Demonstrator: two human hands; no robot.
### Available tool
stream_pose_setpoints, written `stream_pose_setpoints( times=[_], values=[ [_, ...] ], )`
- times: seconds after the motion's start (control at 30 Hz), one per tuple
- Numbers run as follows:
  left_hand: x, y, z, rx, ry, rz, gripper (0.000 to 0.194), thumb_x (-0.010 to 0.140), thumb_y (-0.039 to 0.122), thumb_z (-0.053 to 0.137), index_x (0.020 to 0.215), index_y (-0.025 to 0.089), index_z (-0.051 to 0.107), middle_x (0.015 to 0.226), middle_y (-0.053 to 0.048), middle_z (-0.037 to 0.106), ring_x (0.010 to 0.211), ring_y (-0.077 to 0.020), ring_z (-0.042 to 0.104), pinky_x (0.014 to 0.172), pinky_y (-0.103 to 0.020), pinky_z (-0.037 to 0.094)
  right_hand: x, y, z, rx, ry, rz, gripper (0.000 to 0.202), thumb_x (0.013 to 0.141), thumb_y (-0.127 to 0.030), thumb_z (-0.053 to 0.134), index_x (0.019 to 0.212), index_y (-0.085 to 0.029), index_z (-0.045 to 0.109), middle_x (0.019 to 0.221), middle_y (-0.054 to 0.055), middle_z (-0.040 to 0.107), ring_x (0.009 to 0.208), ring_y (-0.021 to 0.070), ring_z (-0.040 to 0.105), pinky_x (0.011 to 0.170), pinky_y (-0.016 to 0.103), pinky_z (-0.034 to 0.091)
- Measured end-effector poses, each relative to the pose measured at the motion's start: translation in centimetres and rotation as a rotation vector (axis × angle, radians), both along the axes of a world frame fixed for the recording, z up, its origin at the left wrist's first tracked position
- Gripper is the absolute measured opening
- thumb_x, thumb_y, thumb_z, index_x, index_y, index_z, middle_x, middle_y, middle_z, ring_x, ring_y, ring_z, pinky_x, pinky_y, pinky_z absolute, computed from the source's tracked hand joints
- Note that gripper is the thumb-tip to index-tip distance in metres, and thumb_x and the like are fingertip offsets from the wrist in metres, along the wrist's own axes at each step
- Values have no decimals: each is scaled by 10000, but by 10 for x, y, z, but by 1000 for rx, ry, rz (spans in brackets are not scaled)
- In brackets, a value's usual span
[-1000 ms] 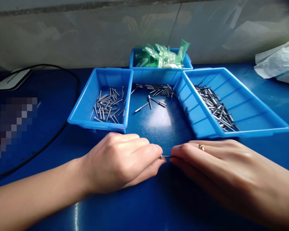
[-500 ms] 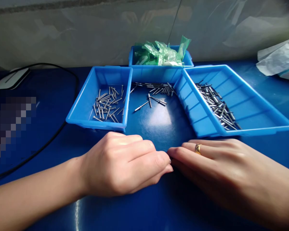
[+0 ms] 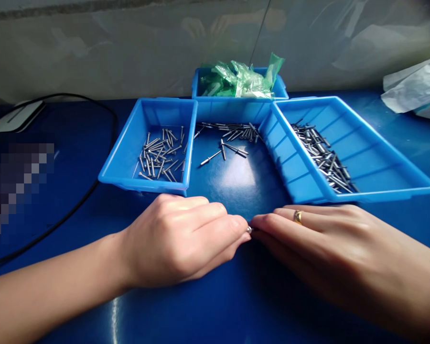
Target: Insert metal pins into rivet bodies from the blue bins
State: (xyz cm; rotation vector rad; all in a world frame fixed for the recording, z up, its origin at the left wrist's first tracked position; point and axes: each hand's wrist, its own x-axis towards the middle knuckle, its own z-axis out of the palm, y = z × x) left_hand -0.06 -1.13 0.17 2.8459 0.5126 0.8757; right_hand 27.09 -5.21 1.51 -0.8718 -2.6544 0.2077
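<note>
My left hand (image 3: 186,239) is closed in a pinch, its fingertips meeting those of my right hand (image 3: 315,243) over the blue table. Between the fingertips a tiny bit of shiny metal (image 3: 249,230) shows; the rest of it is hidden. My right hand, with a gold ring, is also closed at the fingertips. Ahead of my hands, loose rivets (image 3: 236,149) lie on the table between the bins. Screws (image 3: 159,155) fill part of the left blue bin (image 3: 111,179). The right blue bin (image 3: 387,165) holds many rivets (image 3: 324,157).
A rear blue bin (image 3: 232,105) holds green plastic packets (image 3: 247,79). At the left a black cable (image 3: 93,188) curves past a white device (image 3: 16,117). White plastic sheeting (image 3: 415,86) lies at the back right. A grey wall (image 3: 129,52) stands behind.
My left hand has shifted slightly to the left, and its fingertips are a little farther from my right hand's. More of the small metal piece shows between them.
</note>
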Motion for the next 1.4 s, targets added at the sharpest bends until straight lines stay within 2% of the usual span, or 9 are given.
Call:
stream_pose_setpoints(
  times=[0.13,0.2,0.4,0.63,0.83,0.93,1.13,1.4],
  values=[
    [0,-2,0,11,25,32,420,1262,191,552,893,174,753,795,13,810,631,-120,731,650,-261,570,-3,-1,0,-10,-23,-28,388,1120,-29,402,861,-267,565,635,-58,572,422,127,555,429,286,428],
    [-1,-2,-1,15,36,26,464,1274,207,531,865,167,747,747,22,767,586,-121,682,610,-278,528,-4,1,1,-20,-17,-32,383,1115,-30,404,851,-277,530,628,-72,538,415,115,518,422,272,406],
    [-1,0,-2,-1,57,-14,524,1268,172,489,799,152,722,697,11,719,563,-146,621,568,-342,476,-1,5,-1,-51,26,-21,412,1177,-71,363,917,-240,635,679,-38,637,443,134,603,435,289,453],
    [1,1,0,4,76,-19,529,1263,171,481,779,179,694,666,18,692,542,-147,598,569,-343,443,-1,2,-1,-2,13,-9,458,1193,-65,342,907,-242,653,773,45,788,535,180,765,470,305,556],
    [2,1,0,-8,61,-20,540,1259,162,486,752,191,671,646,26,678,521,-145,564,552,-342,415,-4,5,0,51,12,5,528,1248,-99,306,878,-244,655,830,75,849,593,182,830,532,272,617],
    [2,2,0,-11,59,-19,540,1263,161,480,765,183,689,655,24,686,529,-146,573,559,-339,428,-6,7,-1,96,8,-10,553,1276,-131,264,904,-239,659,861,101,870,627,195,854,562,277,626],
    [1,1,-2,7,50,-21,515,1260,158,485,813,146,740,702,4,728,561,-156,614,575,-348,489,-8,5,0,135,17,-32,522,1298,-177,274,939,-243,647,837,99,871,570,198,830,523,304,597],
    [2,2,0,18,12,-11,480,1269,185,501,867,129,757,748,-10,770,594,-162,705,611,-332,564,0,4,0,86,21,-15,476,1225,-93,327,899,-268,626,848,94,875,601,206,843,525,284,629]
  ],
)
